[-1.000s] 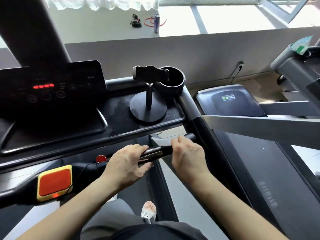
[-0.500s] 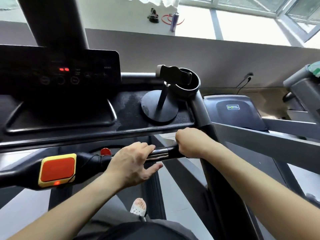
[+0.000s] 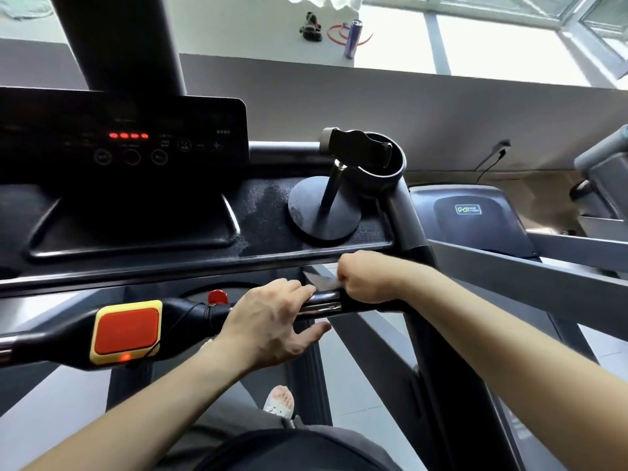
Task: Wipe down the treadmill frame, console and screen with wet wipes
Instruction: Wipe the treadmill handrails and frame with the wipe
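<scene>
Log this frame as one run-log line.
step: wiping handlebar | left hand: grips handlebar | right hand: holds wet wipe on handlebar | phone stand: on console tray

neighbouring motor cover [image 3: 486, 232], logo [image 3: 468, 209] perhaps "DHZ"

Most of your wipe [image 3: 319, 279] inside your right hand [image 3: 368, 278], bar [image 3: 323, 303] partly under your left hand [image 3: 272, 321], console [image 3: 119, 144] labels too dim.

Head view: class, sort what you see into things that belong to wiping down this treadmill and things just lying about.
Belongs to the job:
wet wipe, held by the right hand at the handlebar
left hand, gripping the handlebar
console screen
console tray

Just lying about:
phone stand on the tray
purple can on the windowsill
neighbouring treadmill
</scene>
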